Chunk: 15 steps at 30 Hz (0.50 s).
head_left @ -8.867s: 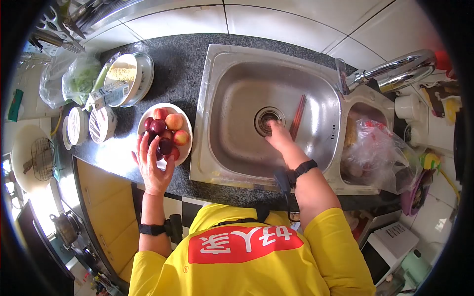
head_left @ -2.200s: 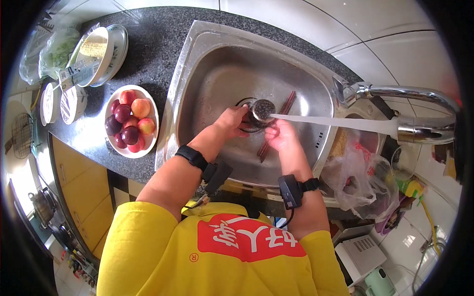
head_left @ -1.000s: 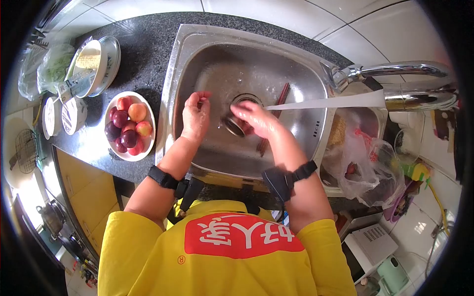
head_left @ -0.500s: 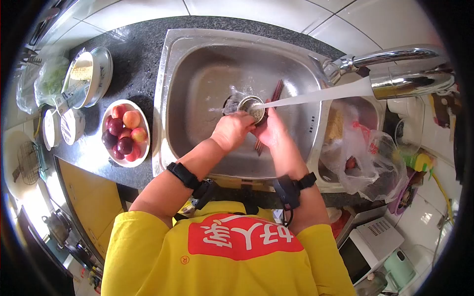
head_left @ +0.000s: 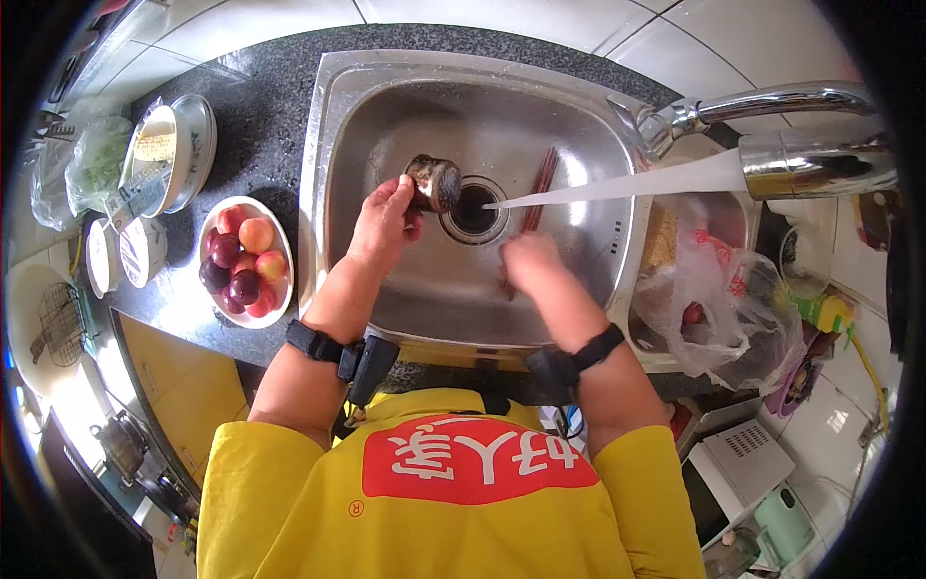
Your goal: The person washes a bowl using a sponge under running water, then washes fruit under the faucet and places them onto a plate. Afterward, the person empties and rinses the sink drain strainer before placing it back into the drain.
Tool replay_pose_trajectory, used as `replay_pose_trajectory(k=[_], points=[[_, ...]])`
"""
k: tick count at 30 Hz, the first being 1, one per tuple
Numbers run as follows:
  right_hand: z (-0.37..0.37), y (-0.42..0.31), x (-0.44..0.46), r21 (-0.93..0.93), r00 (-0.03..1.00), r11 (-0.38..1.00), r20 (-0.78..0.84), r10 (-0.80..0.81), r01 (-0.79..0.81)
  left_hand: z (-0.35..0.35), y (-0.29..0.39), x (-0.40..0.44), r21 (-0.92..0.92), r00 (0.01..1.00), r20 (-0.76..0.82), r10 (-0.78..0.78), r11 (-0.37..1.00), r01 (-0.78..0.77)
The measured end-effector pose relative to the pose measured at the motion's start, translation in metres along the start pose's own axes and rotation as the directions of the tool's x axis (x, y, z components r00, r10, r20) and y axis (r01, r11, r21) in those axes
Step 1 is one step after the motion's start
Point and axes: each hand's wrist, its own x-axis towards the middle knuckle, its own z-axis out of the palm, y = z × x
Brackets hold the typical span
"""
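Note:
My left hand (head_left: pixel 384 224) grips a dark, wet sink strainer (head_left: pixel 436 183), tipped on its side above the basin. Right of it, the round drain hole (head_left: pixel 475 209) lies uncovered, and a stream of water (head_left: pixel 617 182) from the faucet (head_left: pixel 810 162) runs into it. My right hand (head_left: pixel 531 262) is closed and a little blurred, over the lower part of some reddish-brown chopsticks (head_left: pixel 543 179). These lie in the steel sink (head_left: pixel 405 125). Whether the right fingers hold anything is hidden.
An oval plate of plums and peaches (head_left: pixel 283 222) stands left of the sink, near stacked bowls (head_left: pixel 198 154) and a bag of greens (head_left: pixel 99 159). In the small side basin at right are a plastic bag (head_left: pixel 723 318) and something yellowish (head_left: pixel 660 241).
The strainer has moved from under the water at the drain to the left, in my left hand. My right hand has let go of it, drawn down and closed. The drain hole now shows.

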Motion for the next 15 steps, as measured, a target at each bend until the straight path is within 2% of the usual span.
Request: replay_pose_trajectory(k=[1,3,5,6,7,8,9,10,11,12,15], points=[[0.009,-0.003,0.002,-0.144,0.979,0.988,-0.185,-0.081,0.055,-0.005,-0.005,0.002,-0.032,0.999,0.043,-0.023,0.999,0.024],[0.014,-0.003,0.008,-0.184,0.959,0.978,-0.242,-0.146,0.102,-0.009,-0.006,0.002,-0.064,0.996,0.080,-0.039,0.997,0.045],[0.016,0.000,0.013,-0.223,0.934,0.964,-0.291,-0.209,0.147,-0.005,-0.006,-0.002,0.013,0.995,0.037,-0.097,0.995,0.096],[0.015,0.005,0.017,-0.260,0.936,0.962,-0.309,-0.169,0.088,-0.005,-0.007,-0.001,0.011,0.995,0.036,-0.098,0.995,0.098],[0.015,0.011,0.021,-0.294,0.936,0.955,-0.329,-0.129,0.028,-0.004,-0.007,0.001,0.098,0.993,0.004,-0.120,0.988,0.119],[0.016,0.022,0.023,-0.295,0.936,0.955,-0.327,-0.130,0.029,-0.004,-0.008,0.003,0.183,0.990,-0.029,-0.137,0.973,0.140],[0.021,0.035,0.025,-0.252,0.894,0.967,-0.442,-0.074,-0.045,-0.002,-0.010,0.007,0.181,0.990,-0.030,-0.138,0.973,0.141],[0.013,0.038,0.023,-0.202,0.836,0.973,-0.549,-0.017,-0.112,0.001,-0.014,0.011,0.152,0.972,-0.086,-0.218,0.962,0.229],[0.006,0.043,0.015,-0.209,0.860,0.972,-0.510,-0.016,-0.105,0.004,-0.018,0.014,0.117,0.945,-0.137,-0.298,0.942,0.315],[0.007,0.045,0.012,-0.213,0.862,0.971,-0.507,-0.017,-0.107,0.013,-0.020,0.015,0.113,0.944,-0.133,-0.301,0.942,0.317],[0.005,0.054,0.004,-0.052,0.840,0.997,-0.542,0.013,-0.049,0.027,-0.021,0.014,0.137,0.947,0.041,-0.320,0.940,0.311]])
